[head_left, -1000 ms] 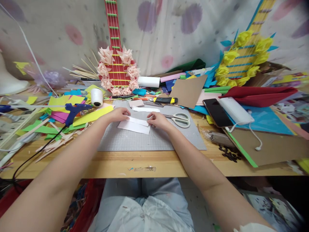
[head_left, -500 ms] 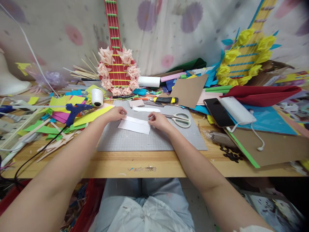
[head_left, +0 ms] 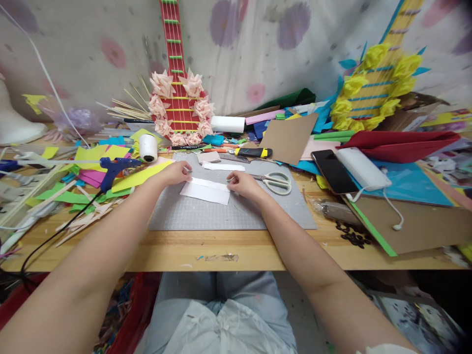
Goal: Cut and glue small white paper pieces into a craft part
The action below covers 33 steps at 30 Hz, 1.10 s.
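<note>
A folded white paper (head_left: 205, 191) lies on the grey cutting mat (head_left: 206, 216) in the middle of the wooden table. My left hand (head_left: 176, 173) pinches the paper's far left corner with its fingertips. My right hand (head_left: 243, 183) holds the paper's far right end, fingers curled on it. A second white strip (head_left: 223, 167) lies just beyond the paper. White-handled scissors (head_left: 275, 182) rest on the mat right of my right hand.
A blue glue gun (head_left: 114, 169) and coloured paper scraps crowd the left. A red paper guitar (head_left: 179, 101) leans on the back wall, a yellow one (head_left: 372, 88) at the right. A phone (head_left: 330, 171), white power bank (head_left: 361, 168), cardboard (head_left: 413, 223) and utility knife (head_left: 252, 153) lie around.
My left hand has slid left along the paper's far edge, from near its middle to the left corner. The right hand has barely moved.
</note>
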Tool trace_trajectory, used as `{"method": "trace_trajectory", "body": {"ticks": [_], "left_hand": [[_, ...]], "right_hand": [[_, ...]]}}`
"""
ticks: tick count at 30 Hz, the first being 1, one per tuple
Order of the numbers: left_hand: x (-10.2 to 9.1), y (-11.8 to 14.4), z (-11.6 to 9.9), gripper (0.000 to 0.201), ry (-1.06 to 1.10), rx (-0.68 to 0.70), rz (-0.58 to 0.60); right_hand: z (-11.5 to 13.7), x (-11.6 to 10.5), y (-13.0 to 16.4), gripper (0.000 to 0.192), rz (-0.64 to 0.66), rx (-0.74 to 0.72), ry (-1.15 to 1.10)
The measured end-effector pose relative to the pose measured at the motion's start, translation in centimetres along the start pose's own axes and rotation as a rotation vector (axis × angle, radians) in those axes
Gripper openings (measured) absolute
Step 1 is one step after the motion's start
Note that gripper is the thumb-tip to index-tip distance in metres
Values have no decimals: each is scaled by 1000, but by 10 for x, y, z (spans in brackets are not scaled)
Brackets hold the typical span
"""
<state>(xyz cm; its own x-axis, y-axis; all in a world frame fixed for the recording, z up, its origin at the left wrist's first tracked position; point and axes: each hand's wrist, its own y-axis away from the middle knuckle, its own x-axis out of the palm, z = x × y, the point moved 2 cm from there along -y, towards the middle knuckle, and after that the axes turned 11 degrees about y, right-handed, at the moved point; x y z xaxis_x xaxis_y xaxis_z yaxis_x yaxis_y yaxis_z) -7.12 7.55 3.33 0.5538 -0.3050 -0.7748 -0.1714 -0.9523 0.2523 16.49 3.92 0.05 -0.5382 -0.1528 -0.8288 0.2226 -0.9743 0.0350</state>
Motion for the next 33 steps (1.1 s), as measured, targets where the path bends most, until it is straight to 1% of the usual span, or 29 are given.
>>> {"method": "trace_trajectory", "body": {"ticks": [5,13,17,21,24,27,30,33], "left_hand": [[1,-1,2,39,-42,10,-11],[2,-1,3,40,-70,36,-33],[2,-2,4,41,-18,17,-32],[2,-5,5,48,87,-21,14],[2,-6,6,53,108,-20,26],[2,-6,5,55,76,-6,26],[2,-5,4,55,7,21,-6],[1,-5,1,51,-92,61,-19]], "right_hand": [[0,-2,-1,23,20,14,24],[2,-6,3,22,-19,-10,90],[2,-4,3,21,-25,-23,87],[2,-3,2,22,-17,-5,92],[4,-3,3,22,-14,-4,103],[5,-4,4,23,-14,-1,107],[5,-4,4,23,-13,0,113],[5,-3,4,24,-32,-8,134]]}}
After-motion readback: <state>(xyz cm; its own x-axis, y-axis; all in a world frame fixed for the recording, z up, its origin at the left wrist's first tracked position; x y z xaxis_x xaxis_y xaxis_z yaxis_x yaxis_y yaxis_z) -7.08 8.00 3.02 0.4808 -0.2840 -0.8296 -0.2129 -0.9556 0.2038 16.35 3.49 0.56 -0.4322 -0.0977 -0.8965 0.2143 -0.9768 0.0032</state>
